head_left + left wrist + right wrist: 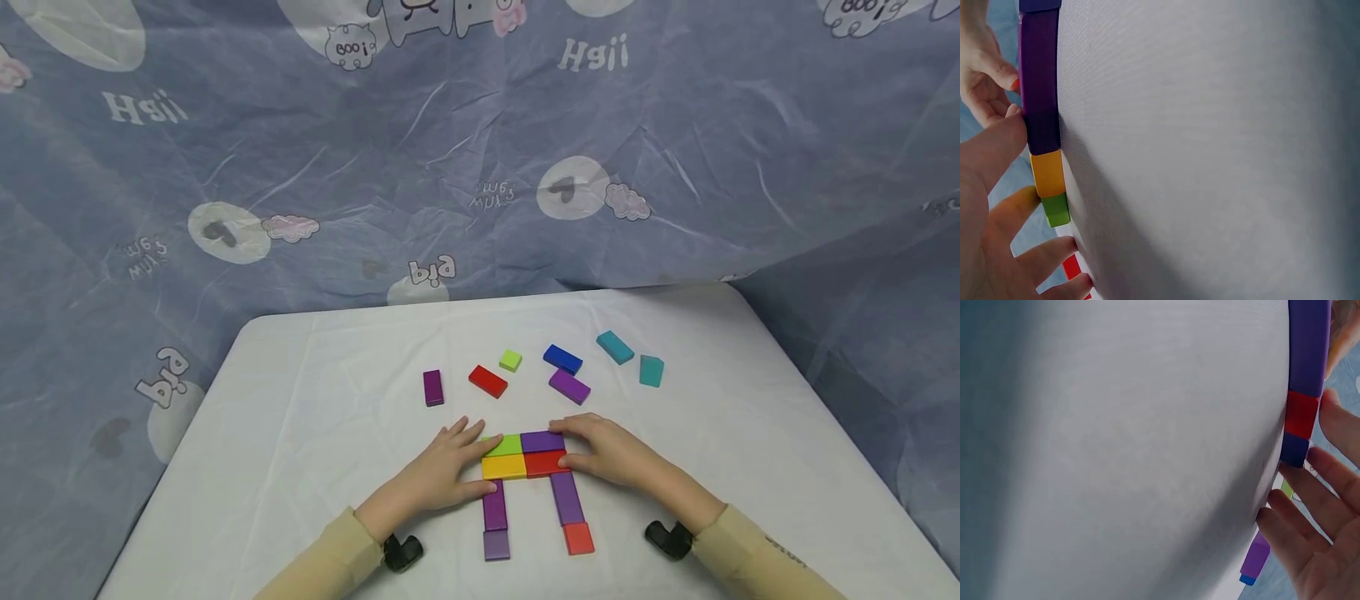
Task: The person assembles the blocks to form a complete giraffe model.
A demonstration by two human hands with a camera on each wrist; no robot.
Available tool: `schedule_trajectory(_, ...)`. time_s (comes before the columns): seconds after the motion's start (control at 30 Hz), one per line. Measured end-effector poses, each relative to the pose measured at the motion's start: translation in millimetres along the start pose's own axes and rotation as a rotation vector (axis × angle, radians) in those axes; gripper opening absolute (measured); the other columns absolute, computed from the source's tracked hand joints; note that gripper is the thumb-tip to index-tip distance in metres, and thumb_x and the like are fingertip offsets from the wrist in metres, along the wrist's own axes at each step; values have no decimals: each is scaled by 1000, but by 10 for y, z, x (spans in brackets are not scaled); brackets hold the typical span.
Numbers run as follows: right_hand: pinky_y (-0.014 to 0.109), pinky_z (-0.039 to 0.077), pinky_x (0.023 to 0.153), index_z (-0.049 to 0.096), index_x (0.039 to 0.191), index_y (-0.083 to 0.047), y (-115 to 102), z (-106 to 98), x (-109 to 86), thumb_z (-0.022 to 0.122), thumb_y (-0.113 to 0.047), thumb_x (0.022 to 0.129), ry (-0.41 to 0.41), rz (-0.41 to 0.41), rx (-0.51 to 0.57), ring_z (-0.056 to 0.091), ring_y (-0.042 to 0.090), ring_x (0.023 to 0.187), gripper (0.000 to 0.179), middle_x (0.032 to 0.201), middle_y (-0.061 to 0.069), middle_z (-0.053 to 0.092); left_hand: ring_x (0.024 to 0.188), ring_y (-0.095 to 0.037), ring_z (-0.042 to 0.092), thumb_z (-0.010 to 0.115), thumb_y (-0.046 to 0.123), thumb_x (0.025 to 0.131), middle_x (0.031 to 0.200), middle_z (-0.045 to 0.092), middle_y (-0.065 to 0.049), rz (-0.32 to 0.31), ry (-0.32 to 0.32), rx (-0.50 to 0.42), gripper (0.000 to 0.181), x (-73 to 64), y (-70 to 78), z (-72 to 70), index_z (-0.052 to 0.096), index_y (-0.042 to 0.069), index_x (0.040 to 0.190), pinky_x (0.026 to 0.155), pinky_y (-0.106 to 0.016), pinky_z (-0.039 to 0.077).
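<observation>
Four blocks lie in two touching rows between your hands, lower centre of the frame: green block (508, 447) and dark purple block (542, 442) above, yellow block (504, 467) and red block (544, 463) below. Their long axes run left to right; your left hand (450, 467) is nearer the left end, your right hand (611, 450) the right.

Left grip: fingers spread, index on the green block, thumb at the upper end of the plum block (495, 508); nothing clasped. Right grip: fingers extended with a slight bend, index at the dark purple block's upper right corner, thumb at the red block's right end; nothing clasped.

Markings: the cloth backdrop (420, 133) reads "BOO" at top, left of centre and upper right; paler letters resemble "Hgii". Print on your right sleeve (750, 550), lower right, is illegible.
</observation>
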State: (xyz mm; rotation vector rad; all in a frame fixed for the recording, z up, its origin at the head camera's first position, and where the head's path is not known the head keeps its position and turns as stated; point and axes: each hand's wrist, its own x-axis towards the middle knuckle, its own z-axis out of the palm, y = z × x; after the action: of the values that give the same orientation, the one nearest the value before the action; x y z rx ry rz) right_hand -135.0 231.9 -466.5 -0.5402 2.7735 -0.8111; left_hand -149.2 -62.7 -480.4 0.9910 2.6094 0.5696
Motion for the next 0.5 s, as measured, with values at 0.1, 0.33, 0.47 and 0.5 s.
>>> schedule_trajectory(0.1,48,50,100,64,130,-12,-12,-22,13,74,-27,89,33,-4,-19,60,27,122,45,126,4,67,150,-38,22,62,51,92,160,33,-11,-2,-1,-9,67,0,5,-1,41,28,151,118,-60,22)
schedule_trajectory(0.33,46,55,93,73,113,-11,-29,-170,128,78,-14,84,258,-19,-125,67,26,107,30,108,4,73,150,-38,22,62,52,92,160,33,-10,5,8,-1,67,0,-3,6,41,29,151,119,-59,22)
schedule_trajectory(0.47,46,56,91,74,109,-8,30,-250,239,77,-10,84,331,43,-140,67,29,103,24,105,8,73,151,-37,21,62,53,92,160,33,-9,-1,2,-9,67,-4,-20,16,40,31,151,119,-59,21)
schedule_trajectory(0.5,47,56,91,74,108,-7,51,-262,264,77,-10,85,336,58,-137,67,30,103,24,106,10,73,151,-36,21,62,53,92,160,33,-9,-1,0,-11,67,-7,-21,16,40,31,151,119,-59,21)
